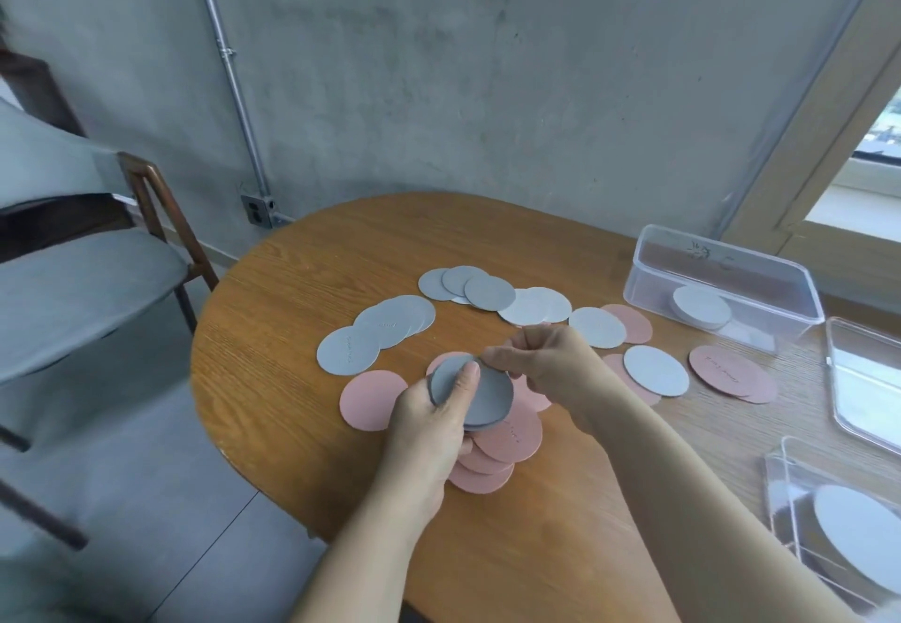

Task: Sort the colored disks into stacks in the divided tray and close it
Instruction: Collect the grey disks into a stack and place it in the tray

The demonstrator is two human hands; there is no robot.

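My left hand (431,420) grips a small stack of dark grey disks (482,395), thumb pressed on its top. My right hand (546,361) pinches the stack's far edge. Beneath the hands lie overlapping pink disks (507,437), with one more pink disk (370,398) to the left. Light blue-grey disks (375,330) spread out at the left, grey disks (468,286) at the back, white disks (536,305) in the middle. A clear tray (721,281) at the right holds a white stack (702,306).
The clear lid (863,378) lies right of the tray. Another clear box (838,534) with a white disk sits at the near right edge. More pink disks (731,371) and a white disk (656,371) lie between. A chair (97,281) stands left of the round wooden table (312,290).
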